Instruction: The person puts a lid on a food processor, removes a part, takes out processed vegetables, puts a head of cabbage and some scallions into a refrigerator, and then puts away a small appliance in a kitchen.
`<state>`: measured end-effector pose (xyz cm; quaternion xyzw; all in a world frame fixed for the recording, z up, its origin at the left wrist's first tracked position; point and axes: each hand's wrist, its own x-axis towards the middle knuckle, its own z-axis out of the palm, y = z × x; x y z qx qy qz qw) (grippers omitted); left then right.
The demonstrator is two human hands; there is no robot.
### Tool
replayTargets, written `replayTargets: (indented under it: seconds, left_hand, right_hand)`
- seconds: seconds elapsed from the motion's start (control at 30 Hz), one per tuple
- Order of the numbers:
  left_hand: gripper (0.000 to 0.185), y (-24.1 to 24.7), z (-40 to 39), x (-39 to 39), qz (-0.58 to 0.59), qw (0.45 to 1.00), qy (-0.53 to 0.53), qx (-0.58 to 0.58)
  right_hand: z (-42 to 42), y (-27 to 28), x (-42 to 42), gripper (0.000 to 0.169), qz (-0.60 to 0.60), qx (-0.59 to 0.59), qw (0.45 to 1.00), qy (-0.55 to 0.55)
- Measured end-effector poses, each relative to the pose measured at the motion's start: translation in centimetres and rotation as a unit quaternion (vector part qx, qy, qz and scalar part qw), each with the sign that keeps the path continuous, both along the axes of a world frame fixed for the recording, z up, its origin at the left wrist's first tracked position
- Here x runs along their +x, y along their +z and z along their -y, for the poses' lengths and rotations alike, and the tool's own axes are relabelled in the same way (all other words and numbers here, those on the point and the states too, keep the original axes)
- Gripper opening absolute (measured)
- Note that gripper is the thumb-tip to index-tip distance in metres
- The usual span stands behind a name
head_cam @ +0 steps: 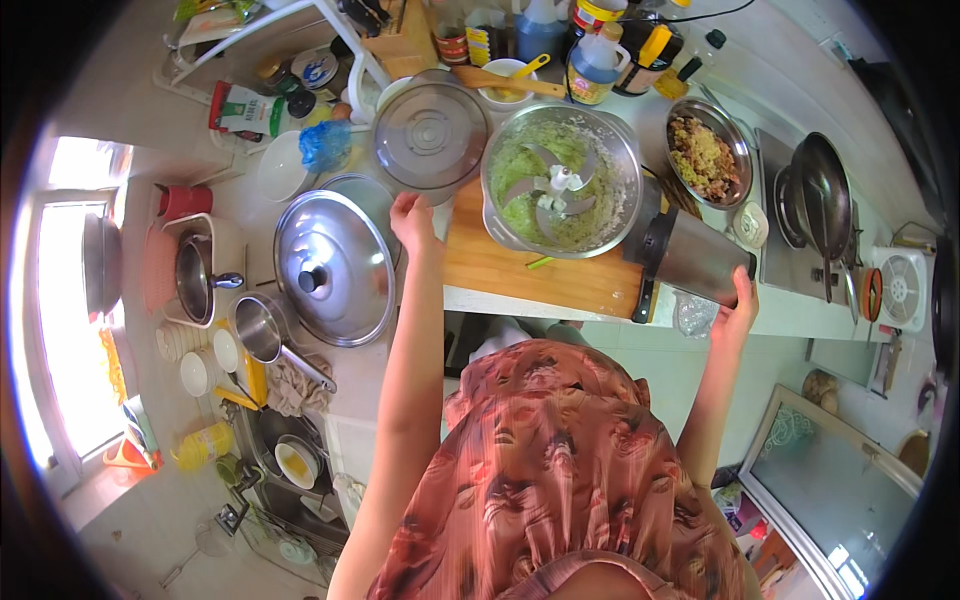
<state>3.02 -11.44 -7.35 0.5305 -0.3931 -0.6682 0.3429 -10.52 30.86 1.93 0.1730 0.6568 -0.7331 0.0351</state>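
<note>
My right hand (733, 307) grips the far end of a grey-brown cylindrical unit with a black collar (697, 259), apparently a food chopper motor. Beside the collar stands a steel chopper bowl (491, 202) on a wooden cutting board (480, 274). Finely chopped green food (525, 157) coats its inside around a multi-blade cutter (559, 184). My left hand (412, 221), fingers curled, is at the near rim of a smoky translucent lid (431, 135); whether it grips the rim is unclear. A green stem piece (538, 262) lies below the bowl, and a black knife handle (643, 301) lies at the board's right edge.
At right, a steel bowl of minced filling (705, 157) stands near a wok (821, 195) on the stove. Sauce bottles (596, 64) line the back. A lidded steel pot (337, 270) and a saucepan (259, 330) stand left, above the sink (289, 517).
</note>
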Motion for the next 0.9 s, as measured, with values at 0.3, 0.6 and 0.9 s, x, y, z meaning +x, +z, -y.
replayTargets:
  seconds: [0.3, 0.6, 0.9]
  left_hand:
    - [0.026, -3.4, 3.0, -2.2, 0.001, 0.969, 0.044, 0.243]
    - [0.015, 0.7, 1.5, -1.5, -0.178, 0.968, 0.170, 0.048]
    - [0.012, 8.8, -4.5, 3.6, -0.221, 0.972, -0.068, 0.040]
  right_hand:
    - [-1.2, -0.2, -1.0, 0.054, -0.030, 0.001, 0.999, 0.030]
    - [-0.9, 1.4, -1.0, 0.044, -0.037, -0.065, 0.997, 0.018]
    - [-0.8, 1.8, -2.8, 0.038, -0.029, -0.134, 0.991, 0.009]
